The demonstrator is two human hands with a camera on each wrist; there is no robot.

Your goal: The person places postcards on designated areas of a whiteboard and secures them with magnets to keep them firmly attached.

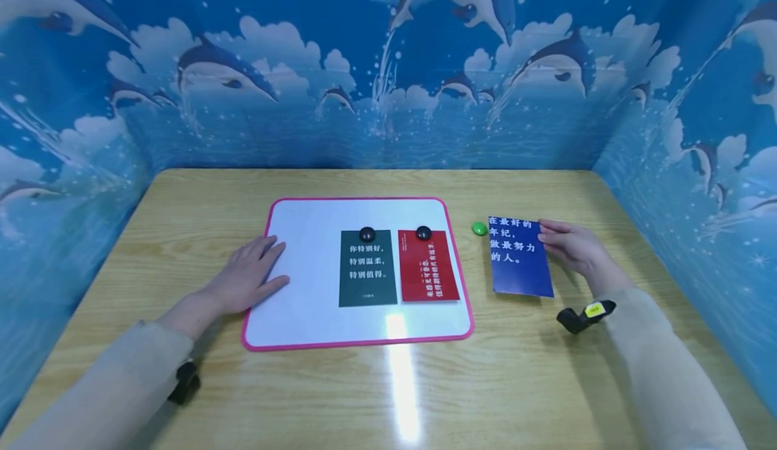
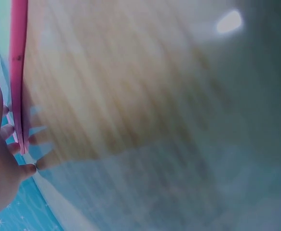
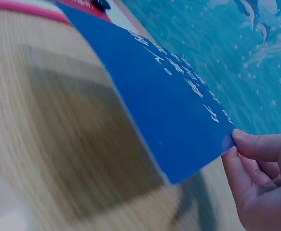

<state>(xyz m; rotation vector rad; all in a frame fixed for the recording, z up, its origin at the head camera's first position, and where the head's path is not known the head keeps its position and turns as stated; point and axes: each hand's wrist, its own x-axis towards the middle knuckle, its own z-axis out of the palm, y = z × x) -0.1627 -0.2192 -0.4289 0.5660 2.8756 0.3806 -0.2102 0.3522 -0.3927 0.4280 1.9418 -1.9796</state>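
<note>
Between thumb and fingers, my right hand (image 1: 573,244) pinches the right edge of a blue card (image 1: 521,261) with white writing. In the right wrist view the blue card (image 3: 154,106) is lifted off the table, bends slightly and casts a shadow. My left hand (image 1: 249,274) lies with fingers spread on the left edge of a pink-rimmed whiteboard (image 1: 303,322). On the board are a green card (image 1: 367,285) and a red card (image 1: 419,268), each with a black round magnet, one (image 1: 367,234) on the green and one (image 1: 423,233) on the red, at their top edges.
A green round magnet (image 1: 479,228) sits on the wooden table (image 1: 485,382), between the board and the blue card. A blue curtain (image 1: 364,126) printed with dolphins surrounds the table at the back and sides. Black wrist cameras are strapped under both sleeves.
</note>
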